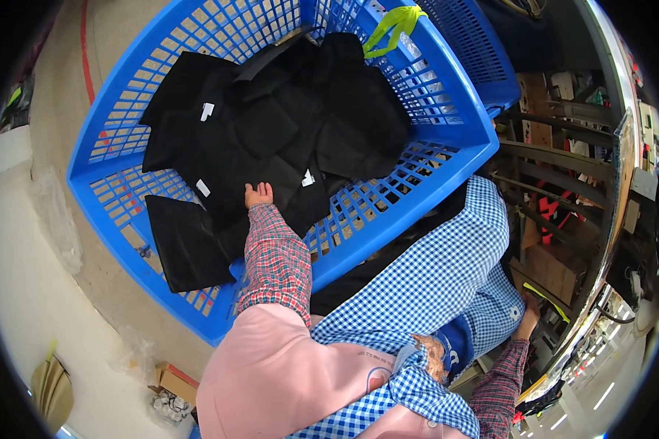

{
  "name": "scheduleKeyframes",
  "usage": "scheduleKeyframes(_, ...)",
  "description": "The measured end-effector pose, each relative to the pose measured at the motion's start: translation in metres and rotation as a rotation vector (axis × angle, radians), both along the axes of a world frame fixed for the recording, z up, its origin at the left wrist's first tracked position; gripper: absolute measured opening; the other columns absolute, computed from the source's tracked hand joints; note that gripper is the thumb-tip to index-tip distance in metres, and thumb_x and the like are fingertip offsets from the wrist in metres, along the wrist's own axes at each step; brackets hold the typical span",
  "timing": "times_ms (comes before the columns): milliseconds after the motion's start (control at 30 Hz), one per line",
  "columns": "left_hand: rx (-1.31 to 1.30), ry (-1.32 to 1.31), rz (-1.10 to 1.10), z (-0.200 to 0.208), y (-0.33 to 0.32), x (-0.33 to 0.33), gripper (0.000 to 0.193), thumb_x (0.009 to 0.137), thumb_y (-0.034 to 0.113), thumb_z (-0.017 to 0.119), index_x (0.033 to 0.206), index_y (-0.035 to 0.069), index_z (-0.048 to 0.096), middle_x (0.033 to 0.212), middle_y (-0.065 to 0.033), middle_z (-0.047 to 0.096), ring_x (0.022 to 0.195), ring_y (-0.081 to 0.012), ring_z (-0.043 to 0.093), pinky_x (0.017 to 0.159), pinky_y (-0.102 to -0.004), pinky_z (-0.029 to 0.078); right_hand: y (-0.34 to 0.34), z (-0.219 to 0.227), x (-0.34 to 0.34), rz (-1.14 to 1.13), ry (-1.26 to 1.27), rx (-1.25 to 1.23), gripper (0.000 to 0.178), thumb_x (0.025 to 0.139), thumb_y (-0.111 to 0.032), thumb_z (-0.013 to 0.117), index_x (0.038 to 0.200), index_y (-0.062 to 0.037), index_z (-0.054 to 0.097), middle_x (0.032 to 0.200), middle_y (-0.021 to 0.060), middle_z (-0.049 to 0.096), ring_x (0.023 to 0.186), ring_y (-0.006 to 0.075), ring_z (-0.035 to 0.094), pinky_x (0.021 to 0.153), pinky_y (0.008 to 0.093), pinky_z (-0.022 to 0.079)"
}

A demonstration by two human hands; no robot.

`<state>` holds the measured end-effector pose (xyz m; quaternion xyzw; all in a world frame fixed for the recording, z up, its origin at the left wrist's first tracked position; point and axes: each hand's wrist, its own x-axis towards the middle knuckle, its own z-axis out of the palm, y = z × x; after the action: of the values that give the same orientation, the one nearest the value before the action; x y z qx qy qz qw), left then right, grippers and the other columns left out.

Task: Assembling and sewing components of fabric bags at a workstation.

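A large blue lattice-sided basket fills the middle of the room before me, and the task's things, many dark, flat black pieces that look like stiff cloth, lie in it in an overlapping heap. Next in size is the worker in a pink top, with blue-and-white checked cloth covering the legs alongside the basket. Beyond the far right corner stands a second blue basket.

Smaller is one black piece at the heap's near left. The left hand reaches in over the heap; its fingers look close together and slightly bent, but I cannot tell whether they pinch any cloth. The right hand is low on the far right, beside the checked knee; I cannot tell how its fingers stand.

Smallest are a lime strip on the far rim and white tags on some pieces.

The step looks like reaching for a piece; next would call for pinching one edge cleanly, apart from the layers beneath.
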<state>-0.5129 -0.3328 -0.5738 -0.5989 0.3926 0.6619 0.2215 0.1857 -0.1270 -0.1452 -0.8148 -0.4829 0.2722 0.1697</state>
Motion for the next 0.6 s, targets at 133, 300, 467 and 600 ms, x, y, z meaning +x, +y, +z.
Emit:
scheduleKeyframes(133,0.009,0.226,-0.052,0.011,-0.003,-0.027,0.031,0.095,0.023,0.061,0.118,0.003,0.054,0.114,-0.0066,0.063,0.110,-0.0241,0.060,0.090,-0.0414,0.054,0.004,0.000,0.002,-0.032,0.007,-0.046,0.029,0.097,-0.018,0.050,0.107,0.0026,0.067,0.099,0.0103,0.069,0.092,0.0196,0.062,0.085,0.0323,0.048)
scheduleKeyframes(300,0.419,0.410,-0.118,0.083,0.057,-0.041,0.018,0.094,0.015,0.060,0.103,-0.001,0.059,0.099,-0.0111,0.067,0.090,-0.0236,0.067,0.082,-0.0367,0.056,0.021,0.006,-0.046,0.225,-0.409,-0.063,0.027,0.099,-0.017,0.051,0.110,0.0021,0.066,0.102,0.0108,0.068,0.093,0.0219,0.063,0.086,0.0324,0.049)
scheduleKeyframes(467,0.868,0.281,-0.368,0.300,0.142,0.057,0.014,0.094,0.015,0.061,0.096,0.001,0.062,0.089,-0.0085,0.068,0.084,-0.0197,0.067,0.073,-0.0314,0.057,0.024,0.040,-0.218,0.498,0.061,0.357,0.026,0.101,-0.015,0.051,0.118,0.0005,0.062,0.112,0.0100,0.066,0.101,0.0197,0.063,0.089,0.0294,0.049)
scheduleKeyframes(600,1.058,0.155,-0.681,0.433,0.131,0.139,0.019,0.097,0.023,0.059,0.101,0.005,0.062,0.094,-0.0046,0.066,0.082,-0.0139,0.064,0.069,-0.0282,0.055,0.012,0.074,-0.335,0.433,0.749,-0.015,0.039,0.100,-0.024,0.054,0.126,0.0048,0.054,0.124,0.0157,0.060,0.113,0.0235,0.060,0.095,0.0340,0.049)
